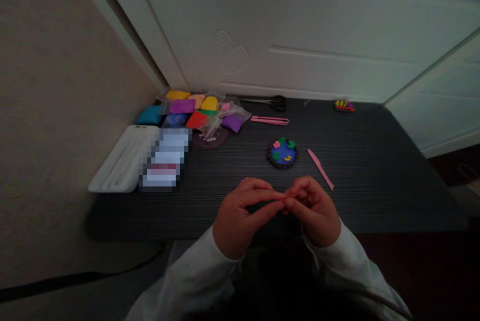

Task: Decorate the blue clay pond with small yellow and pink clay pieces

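Observation:
Fingertips pressed together, my left hand (pixel 245 213) and my right hand (pixel 315 211) meet above the front part of the dark table. Whatever small piece sits between the fingertips is hidden and too small to name. Just beyond the hands lies a round clay pond (pixel 288 153) with a dark beaded rim, a blue middle, green leaf shapes, a pink flower and small yellow bits. To its right a pink modelling knife (pixel 320 169) rests slantwise, apart from my right hand.
Bags of coloured clay (pixel 197 120) heap up at the back left, beside a round dark dish (pixel 210 140). Scissors (pixel 275 103), pink slim tools (pixel 270 120) and a small colourful clay piece (pixel 344 106) lie farther back. A white case (pixel 125 161) and a blurred screen (pixel 168 158) stand left.

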{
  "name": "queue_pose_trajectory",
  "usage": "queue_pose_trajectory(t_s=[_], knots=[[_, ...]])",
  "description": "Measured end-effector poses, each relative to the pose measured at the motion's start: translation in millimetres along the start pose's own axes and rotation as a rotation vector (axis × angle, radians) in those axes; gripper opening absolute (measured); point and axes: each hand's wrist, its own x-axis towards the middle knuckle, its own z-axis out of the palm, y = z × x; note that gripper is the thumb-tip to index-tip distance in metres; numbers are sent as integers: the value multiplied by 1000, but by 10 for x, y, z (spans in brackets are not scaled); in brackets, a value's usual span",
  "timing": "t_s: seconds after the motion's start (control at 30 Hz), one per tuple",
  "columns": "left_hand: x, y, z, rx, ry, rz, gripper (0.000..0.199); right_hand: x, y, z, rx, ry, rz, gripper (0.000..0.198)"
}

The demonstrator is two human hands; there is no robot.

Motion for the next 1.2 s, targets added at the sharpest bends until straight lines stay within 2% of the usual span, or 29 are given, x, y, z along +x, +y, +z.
queue_pose_trajectory(t_s=[0.13,0.3,0.37,0.47,0.63,0.73,0.93,1.2], knots=[[-3,-27,9,-14,34,-26,10,-19,7,-46,-194,-33,-69,11],[27,-65,23,-121,31,-92,7,-27,-42,-66,-658,-45,-386,26],[35,-78,30,-168,24,-135,6,-20,-63,-56,-770,-42,-487,26],[35,-95,36,-229,4,-210,6,-12,-65,-49,-874,-12,-567,26],[25,-135,43,-348,-37,-308,10,-28,-7,-88,-931,-42,-616,38],[19,-161,51,-391,-51,-348,12,-37,12,-109,-948,-59,-625,37],[6,-171,74,-356,-40,-309,13,-24,0,-118,-943,-48,-598,29],[1,-122,51,-261,-62,-257,10,-16,1,-129,-952,-75,-617,36]])
